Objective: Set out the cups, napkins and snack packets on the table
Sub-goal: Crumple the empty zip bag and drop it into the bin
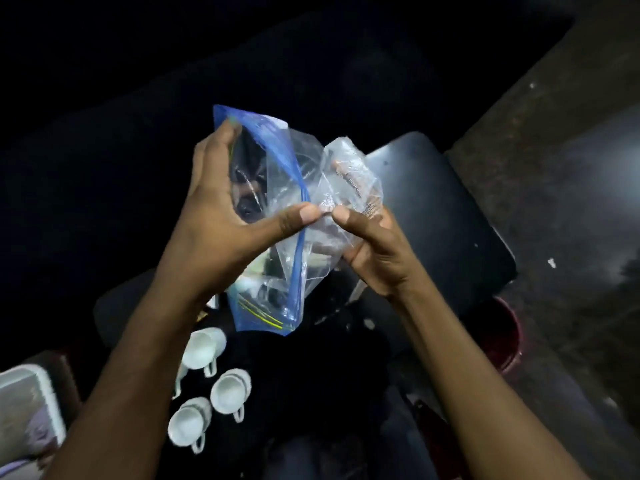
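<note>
A clear zip bag (277, 202) with a blue seal strip hangs in front of me, held up above the dark table (433, 209). My left hand (221, 209) grips its left side, fingers on the top corner and thumb near the middle. My right hand (370, 244) pinches a crumpled clear plastic piece (349, 181) beside the bag; whether it is part of the bag I cannot tell. Dark items show faintly inside the bag. Below, three white handled cups (230, 391) stand close together on a dark surface, near my left forearm.
The scene is very dark. A white box or tray (27, 403) sits at the lower left edge. A dark red round container (502, 341) stands on the ground at the right, beside a rough grey floor (554, 168).
</note>
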